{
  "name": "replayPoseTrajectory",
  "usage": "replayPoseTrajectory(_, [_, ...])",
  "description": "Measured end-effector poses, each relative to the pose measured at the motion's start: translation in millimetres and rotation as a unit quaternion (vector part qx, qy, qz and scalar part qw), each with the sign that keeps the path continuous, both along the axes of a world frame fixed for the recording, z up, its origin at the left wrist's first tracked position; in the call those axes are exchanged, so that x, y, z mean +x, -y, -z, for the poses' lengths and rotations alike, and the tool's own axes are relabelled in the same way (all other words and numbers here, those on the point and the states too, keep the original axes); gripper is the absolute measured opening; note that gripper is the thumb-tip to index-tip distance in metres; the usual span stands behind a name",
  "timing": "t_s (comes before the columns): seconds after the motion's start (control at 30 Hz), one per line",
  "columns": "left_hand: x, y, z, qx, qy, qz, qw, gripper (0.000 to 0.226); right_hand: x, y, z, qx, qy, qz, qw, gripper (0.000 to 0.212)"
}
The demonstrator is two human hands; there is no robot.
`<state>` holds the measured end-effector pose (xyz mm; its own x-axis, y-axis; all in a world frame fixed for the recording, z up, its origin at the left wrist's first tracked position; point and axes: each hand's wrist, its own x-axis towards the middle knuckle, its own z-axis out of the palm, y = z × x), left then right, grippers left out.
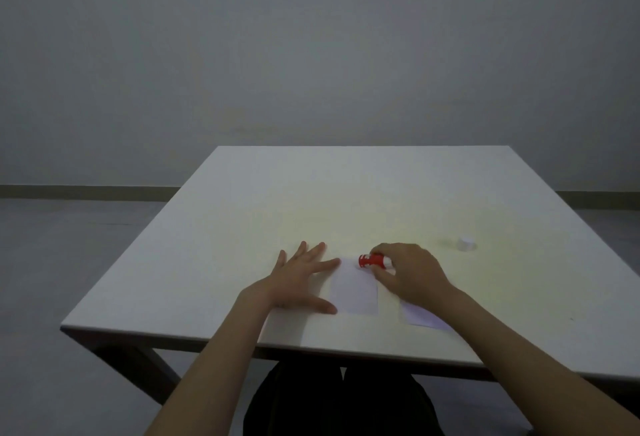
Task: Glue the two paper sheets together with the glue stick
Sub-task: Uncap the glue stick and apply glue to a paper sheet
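A small pale sheet of paper lies flat near the table's front edge. My left hand rests flat beside it with fingers spread, the index finger and thumb touching its left edge. My right hand grips a red and white glue stick lying almost sideways, its red end over the sheet's far right corner. A second pale sheet lies to the right, partly hidden under my right wrist.
A white cap stands on the white table to the right of my right hand. The table's front edge runs just below the sheets. Dark-clothed legs show beneath the table.
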<state>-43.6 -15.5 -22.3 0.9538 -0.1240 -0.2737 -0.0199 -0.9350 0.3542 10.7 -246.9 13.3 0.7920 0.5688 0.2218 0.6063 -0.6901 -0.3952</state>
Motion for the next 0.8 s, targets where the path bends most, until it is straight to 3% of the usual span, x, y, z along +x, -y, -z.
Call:
replayPoseTrajectory(0.17, [-0.6, 1.2, 1.1, -0.006, 0.000, -0.004, 1.000, 0.096, -26.3, -1.4, -1.3, -0.028, -0.044, -0.118, 0.992, 0.026])
replayPoseTrajectory(0.3, [-1.3, 3.1, -4.3, 0.006, -0.011, -0.001, 1.000, 0.096, -6.2, 5.9, -10.6, -0.012, -0.104, -0.065, 0.992, 0.023])
replayPoseTrajectory(0.43, [-1.9, 3.4, -5.5, -0.001, -0.012, -0.002, 1.000, 0.096, 4.0, 16.6, -5.4, 0.015, -0.073, 0.014, 0.997, 0.021])
replayPoseTrajectory(0.67, [1.5, 2.0, 0.3, 0.015, -0.011, -0.002, 1.000, 0.099, -22.0, 19.3, -3.8, -0.014, -0.073, -0.093, 0.993, 0.022])
replayPoseTrajectory(0.8, [-0.1, 0.7, 0.2, -0.007, -0.006, -0.004, 1.000, 0.098, -3.7, 24.7, -10.5, -0.015, -0.113, -0.057, 0.992, 0.021])
